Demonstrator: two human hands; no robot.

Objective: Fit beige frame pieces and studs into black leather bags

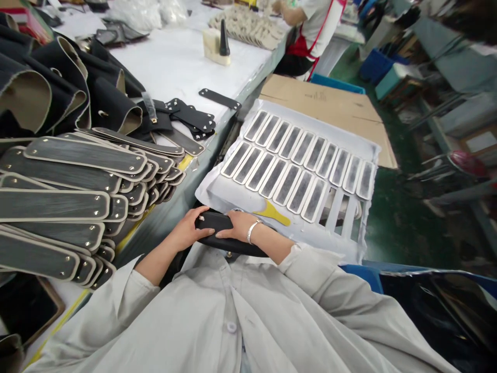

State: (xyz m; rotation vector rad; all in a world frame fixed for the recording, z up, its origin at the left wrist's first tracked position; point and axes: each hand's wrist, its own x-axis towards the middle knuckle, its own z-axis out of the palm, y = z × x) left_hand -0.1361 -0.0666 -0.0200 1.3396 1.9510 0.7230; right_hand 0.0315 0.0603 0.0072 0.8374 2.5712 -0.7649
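Observation:
Both my hands hold a black leather piece close to my chest. My left hand grips its left end with the thumb on top. My right hand, a silver bracelet on the wrist, lies over its right part with fingers closed on it. Just beyond sits a white sheet carrying two rows of several dark strips with pale borders. A yellow brush lies on the sheet near my right hand.
A tall stack of studded dark straps fills the table on my left. Behind it lie rolled black pieces and small black tabs. A cardboard sheet lies beyond the white sheet. Another person sits at the far end.

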